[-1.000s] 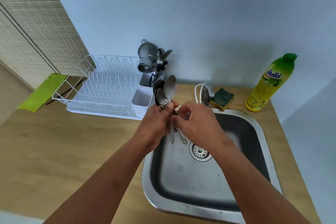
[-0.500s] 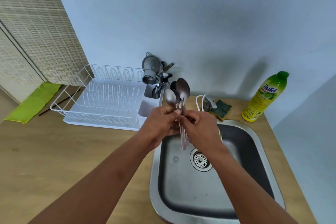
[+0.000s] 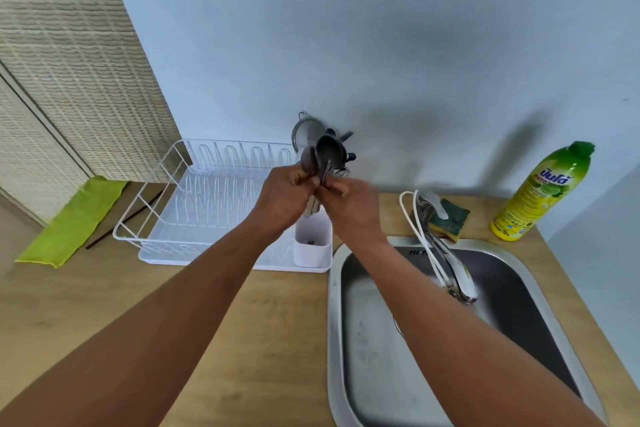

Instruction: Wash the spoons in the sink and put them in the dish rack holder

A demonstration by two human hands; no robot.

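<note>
Fingers of the left hand are wrapped around a bundle of spoons, bowls up and handles down, while the right hand pinches at the handles just beside it. Both hands are raised above the white holder at the near right corner of the white wire dish rack, with the spoon handles hanging above the holder's open top; motion blur hides whether they touch it. A small dark object lies at the bottom of the holder.

Behind the spoons, a second holder against the wall carries a metal strainer and other dark utensils, partly hidden by the hands.

The rack stands on a light wood tabletop, just beside a stainless steel sink set into the surface on the right. A tap with a white hose looped beside it reaches out over the basin, which looks wet and holds no dishes in its visible part. At the tap's base sits a yellow sponge with a green scouring face, and near it, toward the right corner, stands an upright green and yellow bottle of dish soap.

A green cloth lies flat on the far left of the tabletop, with a thin dark stick beside it. A pale blue wall runs behind the scene, and a woven beige panel covers the left side.
</note>
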